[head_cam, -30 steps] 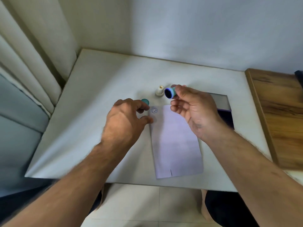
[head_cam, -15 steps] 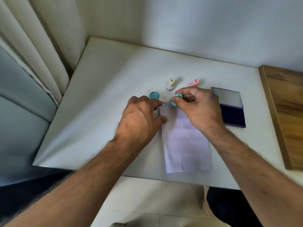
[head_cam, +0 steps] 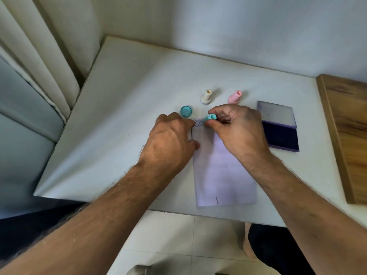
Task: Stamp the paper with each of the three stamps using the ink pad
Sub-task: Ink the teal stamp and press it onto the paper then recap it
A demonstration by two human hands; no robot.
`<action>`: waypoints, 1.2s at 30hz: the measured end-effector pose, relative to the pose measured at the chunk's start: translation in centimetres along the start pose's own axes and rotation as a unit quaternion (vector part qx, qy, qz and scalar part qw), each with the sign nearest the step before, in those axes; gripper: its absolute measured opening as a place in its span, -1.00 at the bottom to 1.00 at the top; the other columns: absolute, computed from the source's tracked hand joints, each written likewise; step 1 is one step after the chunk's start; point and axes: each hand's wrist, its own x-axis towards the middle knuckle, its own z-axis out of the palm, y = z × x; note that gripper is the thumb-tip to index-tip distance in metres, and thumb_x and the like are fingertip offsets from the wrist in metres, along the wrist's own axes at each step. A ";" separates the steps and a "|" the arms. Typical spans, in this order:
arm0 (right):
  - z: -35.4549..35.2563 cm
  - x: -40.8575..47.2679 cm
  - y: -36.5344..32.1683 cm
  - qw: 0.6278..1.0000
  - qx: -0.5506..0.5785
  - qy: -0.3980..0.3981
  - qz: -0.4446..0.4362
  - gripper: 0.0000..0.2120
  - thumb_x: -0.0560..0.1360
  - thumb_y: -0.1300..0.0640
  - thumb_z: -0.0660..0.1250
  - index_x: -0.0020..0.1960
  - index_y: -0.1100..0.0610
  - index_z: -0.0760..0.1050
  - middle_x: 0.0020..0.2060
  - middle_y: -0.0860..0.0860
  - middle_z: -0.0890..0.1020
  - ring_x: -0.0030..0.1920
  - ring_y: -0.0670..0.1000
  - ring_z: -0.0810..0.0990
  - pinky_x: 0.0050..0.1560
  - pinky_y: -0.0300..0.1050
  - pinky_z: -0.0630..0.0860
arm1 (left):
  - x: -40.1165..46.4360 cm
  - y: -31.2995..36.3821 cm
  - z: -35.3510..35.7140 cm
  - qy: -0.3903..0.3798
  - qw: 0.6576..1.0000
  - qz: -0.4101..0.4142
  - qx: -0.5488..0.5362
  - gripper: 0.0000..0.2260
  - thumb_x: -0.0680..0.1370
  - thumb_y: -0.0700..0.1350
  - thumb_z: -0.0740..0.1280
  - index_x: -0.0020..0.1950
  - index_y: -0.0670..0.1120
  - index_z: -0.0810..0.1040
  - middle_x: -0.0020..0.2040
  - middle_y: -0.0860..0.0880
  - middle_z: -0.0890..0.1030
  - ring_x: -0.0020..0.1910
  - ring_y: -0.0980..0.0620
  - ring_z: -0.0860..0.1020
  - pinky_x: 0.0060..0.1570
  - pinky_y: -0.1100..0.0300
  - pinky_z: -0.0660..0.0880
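**Pressing the teal stamp to the paper's top edge**

Pinching the teal stamp (head_cam: 211, 117) between thumb and curled fingers, the right hand (head_cam: 237, 130) holds it down at the far end of the paper (head_cam: 222, 171), just right of a round smiley print (head_cam: 197, 123) already inked there. The left hand (head_cam: 170, 139) lies palm down on the paper's left edge, its fingers fairly straight and gripping nothing, the fingertips close to the print. The paper lies lengthwise on the white table (head_cam: 123, 120), its near end by the table's front edge. A teal cap (head_cam: 186, 111) lies just beyond the left hand. Farther back a cream stamp (head_cam: 206, 95) stands upright, and a pink stamp (head_cam: 235, 96) stands beside it, partly behind the right hand. The ink pad (head_cam: 280, 133) lies open to the right of that hand, its clear lid (head_cam: 276, 114) folded back, near a wooden board (head_cam: 347, 132)
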 end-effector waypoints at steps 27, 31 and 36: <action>0.4 0.1 0.5 0.995 -0.042 0.032 -0.080 -0.88 0.41 0.16 0.50 -0.10 0.18 0.69 -0.22 0.09 0.73 -0.19 0.08 0.69 -0.05 -0.04 0.59 | 0.0 0.1 -0.3 -0.007 0.999 0.017 0.038 -0.61 0.48 0.06 0.40 0.29 0.04 0.55 0.14 -0.04 0.52 0.16 -0.06 0.41 0.09 0.21 0.33; 0.4 0.2 0.8 0.994 -0.048 0.036 -0.092 -0.85 0.42 0.16 0.50 -0.02 0.17 0.69 -0.16 0.08 0.74 -0.15 0.07 0.70 0.00 -0.11 0.59 | 0.1 0.1 -0.1 -0.005 0.999 0.020 0.040 -0.61 0.47 0.07 0.40 0.29 0.04 0.54 0.14 -0.04 0.52 0.16 -0.06 0.41 0.09 0.20 0.34; 0.5 0.1 1.0 0.994 -0.035 0.034 -0.096 -0.81 0.42 0.17 0.50 0.03 0.15 0.69 -0.10 0.07 0.74 -0.13 0.04 0.71 0.03 -0.12 0.60 | 0.4 0.1 -0.3 -0.007 0.999 0.022 0.047 -0.61 0.46 0.07 0.41 0.27 0.05 0.57 0.13 -0.02 0.53 0.17 -0.05 0.41 0.09 0.21 0.34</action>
